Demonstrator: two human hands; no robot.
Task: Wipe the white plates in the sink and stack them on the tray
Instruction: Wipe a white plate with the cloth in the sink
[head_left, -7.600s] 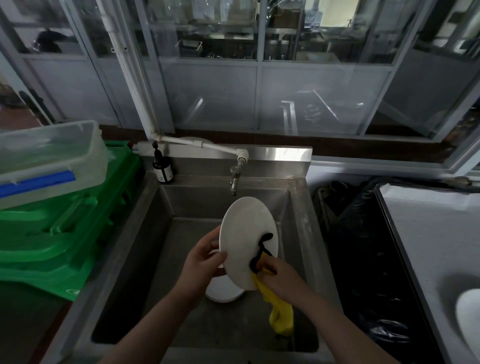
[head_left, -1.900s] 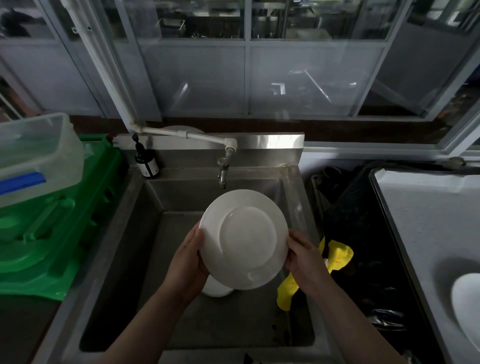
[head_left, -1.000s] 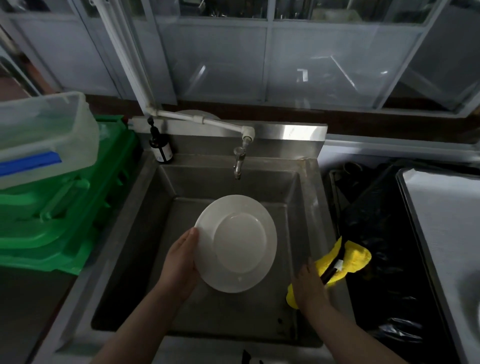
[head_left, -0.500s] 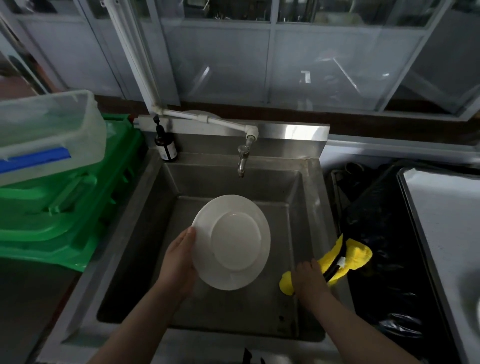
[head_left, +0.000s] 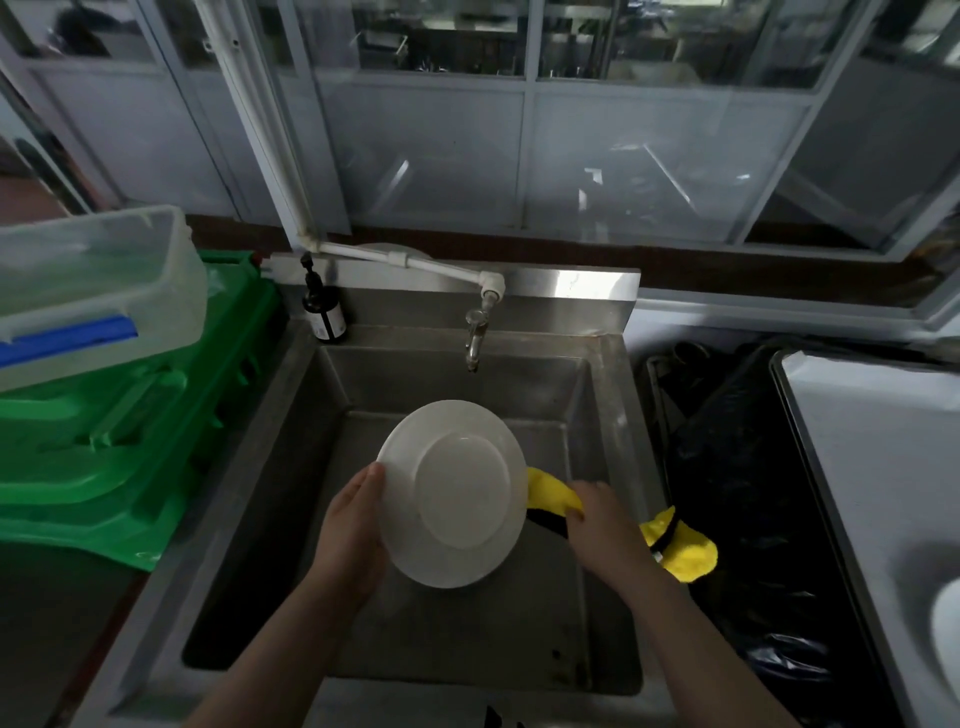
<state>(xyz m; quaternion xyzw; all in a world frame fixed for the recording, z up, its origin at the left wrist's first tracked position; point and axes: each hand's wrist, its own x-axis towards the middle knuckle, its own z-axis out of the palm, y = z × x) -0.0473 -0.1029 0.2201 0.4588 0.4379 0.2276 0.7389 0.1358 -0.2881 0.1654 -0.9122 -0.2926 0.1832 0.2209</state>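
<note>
The steel sink (head_left: 332, 426) fills the middle, with the tray (head_left: 857, 467) at its right, well apart. Over the basin the left hand (head_left: 350, 530) grips a white plate (head_left: 452, 493) by its left rim, underside up and tilted. Just beside its right rim, the right hand (head_left: 602, 525) clutches a yellow cloth (head_left: 550, 496).

Views: one only, head-worn; nothing is shared with a second view.
Position: above the near edge of the sink (head_left: 605, 415), at head height.
Facing: forward and steeply down; the glazed partition (head_left: 524, 156) is caught along the top.
Nearness: close; both forearms are seen entering from the bottom edge.
Lens: wide-angle; straight frames are bowed toward the edges.
</note>
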